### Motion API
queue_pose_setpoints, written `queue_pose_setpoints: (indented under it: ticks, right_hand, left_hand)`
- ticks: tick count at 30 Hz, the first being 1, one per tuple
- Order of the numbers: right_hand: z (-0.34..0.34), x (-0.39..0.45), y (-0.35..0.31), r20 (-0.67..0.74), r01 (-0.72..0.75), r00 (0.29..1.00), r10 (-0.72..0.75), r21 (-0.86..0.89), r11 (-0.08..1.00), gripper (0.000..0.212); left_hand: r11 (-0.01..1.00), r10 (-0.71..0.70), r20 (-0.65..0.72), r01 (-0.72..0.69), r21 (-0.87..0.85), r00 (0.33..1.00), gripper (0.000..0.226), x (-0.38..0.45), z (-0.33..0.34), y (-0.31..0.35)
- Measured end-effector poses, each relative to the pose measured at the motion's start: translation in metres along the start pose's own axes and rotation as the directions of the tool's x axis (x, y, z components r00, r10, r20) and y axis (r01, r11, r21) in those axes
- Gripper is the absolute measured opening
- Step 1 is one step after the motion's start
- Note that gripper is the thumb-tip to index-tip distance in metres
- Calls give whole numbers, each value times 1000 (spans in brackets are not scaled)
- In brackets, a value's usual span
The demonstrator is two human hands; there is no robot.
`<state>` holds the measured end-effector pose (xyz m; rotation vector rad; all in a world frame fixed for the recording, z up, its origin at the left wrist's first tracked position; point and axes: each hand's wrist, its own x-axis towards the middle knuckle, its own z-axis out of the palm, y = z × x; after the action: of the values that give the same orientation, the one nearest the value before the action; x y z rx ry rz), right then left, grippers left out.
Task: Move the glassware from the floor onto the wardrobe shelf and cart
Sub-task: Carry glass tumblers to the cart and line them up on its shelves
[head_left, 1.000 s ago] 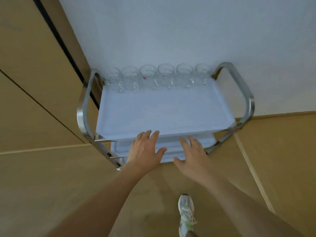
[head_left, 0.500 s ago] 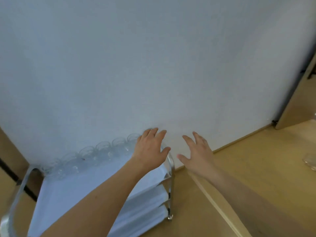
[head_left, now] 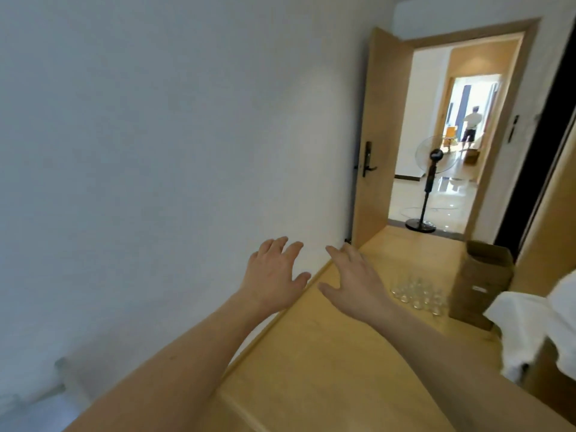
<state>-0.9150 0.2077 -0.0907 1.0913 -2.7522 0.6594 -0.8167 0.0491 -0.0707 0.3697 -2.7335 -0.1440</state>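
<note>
left hand (head_left: 274, 280): extended forward, palm down, fingers straight and spread wide, thumb out to the right. it holds nothing and touches nothing.

right hand (head_left: 358, 282): extended forward beside the left hand, palm down, fingers straight and spread wide, thumb out to the left. it holds nothing and touches nothing. the two thumbs point toward each other with a gap between them. both forearms are bare and run from the lower edge of the view up to the hands.

white wall (head_left: 156, 135): fills the left side of the view, behind the left hand.

wooden floor (head_left: 311, 353): lies under the right hand and forearm and runs on to the doorway.

glassware (head_left: 417, 294): a tight cluster of clear glasses standing on the wooden floor, just to the right of the right hand in the view and farther away. individual glasses are too small to count.

cardboard box (head_left: 483, 282): open at the top, stands on the floor just beside the glassware, on its right.

white cloth (head_left: 536, 322): at the right edge, near the cardboard box.

door (head_left: 374, 151): wooden, swung open against the white wall, with a dark handle.

standing fan (head_left: 430, 182): dark pole and round base, placed in the doorway past the door.

person (head_left: 472, 124): small and blurred, in the bright room far beyond the doorway.
</note>
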Motion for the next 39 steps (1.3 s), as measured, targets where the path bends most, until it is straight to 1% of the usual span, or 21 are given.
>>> queue_pose_setpoints:
  ticks: [5, 10, 13, 15, 17, 22, 24, 27, 31, 37, 39]
  right_hand:
    - [-19, 34, 76, -48, -184, 982, 182, -50, 982, 79]
    - [-21, 71, 132, -125, -369, 926, 357, -93, 925, 79]
    - [-22, 95, 161, -176, -475, 872, 456, -83, 876, 79]
    - [-24, 109, 177, -202, -524, 842, 500, -84, 848, 78]
    - [-26, 121, 190, -220, -588, 797, 562, -70, 806, 77]
    - [-29, 141, 223, -269, -721, 677, 685, -55, 690, 77]
    - [-33, 144, 240, -266, -770, 627, 732, -68, 635, 77]
    - [-42, 145, 271, -288, -812, 577, 764, -99, 575, 77]
    - [-60, 146, 323, -331, -844, 530, 781, -110, 526, 77]
    - [-107, 146, 426, -429, -870, 449, 783, -13, 492, 79]
    - [-123, 143, 459, -434, -880, 424, 795, 8, 474, 78]
  left_hand:
    - [982, 182, 47, -180, -53, 982, 67, 86, 48, 47]
    - [932, 346, 37, -338, -130, 938, 66, 175, 98, 75]
    - [886, 437, 51, -420, -197, 898, 67, 224, 123, 91]
    - [846, 507, 60, -483, -227, 860, 67, 254, 135, 101]
    - [804, 567, 60, -536, -258, 822, 67, 284, 144, 112]
    - [711, 670, 49, -622, -329, 740, 62, 341, 170, 146]
    - [686, 691, 45, -634, -357, 721, 60, 357, 185, 162]
    - [646, 724, 46, -653, -395, 689, 61, 379, 205, 192]
    - [596, 773, 38, -703, -389, 634, 62, 410, 227, 245]
    - [551, 811, 20, -752, -360, 585, 63, 459, 258, 357]
    - [530, 828, 26, -766, -364, 560, 63, 470, 265, 398]
